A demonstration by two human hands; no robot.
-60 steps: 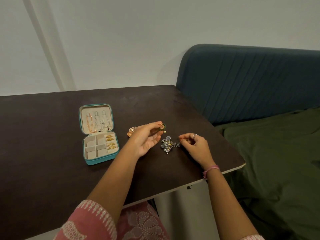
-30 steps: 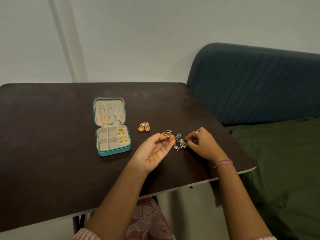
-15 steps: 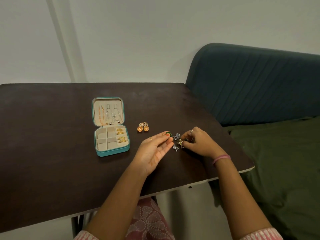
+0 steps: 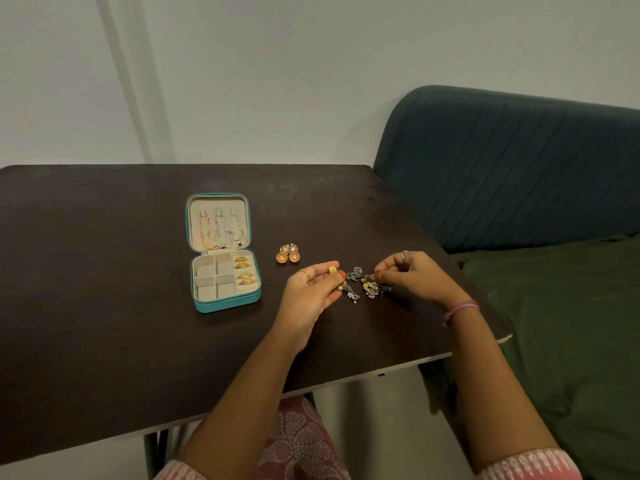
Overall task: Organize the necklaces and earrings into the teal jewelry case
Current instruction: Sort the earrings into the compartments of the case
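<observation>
The teal jewelry case [image 4: 227, 304] lies open on the dark table [image 4: 104, 306], with necklaces [image 4: 221, 230] hung in its lid and gold pieces [image 4: 244, 270] in its right slots. A pair of orange earrings [image 4: 288, 254] sits to the right of the case. My left hand [image 4: 311, 292], palm up, pinches a small gold and green earring [image 4: 334, 270] at its fingertips. My right hand [image 4: 412, 275] pinches at a heap of silver and gold earrings [image 4: 363, 287] lying between the two hands.
A dark blue padded headboard [image 4: 519, 168] and a green bedspread [image 4: 571, 341] lie to the right of the table. The table's right front corner [image 4: 505, 336] is close to my right wrist. A white wall stands behind.
My left hand has carried the small earring down toward the heap. My right hand has moved onto the heap and pinches at it.
</observation>
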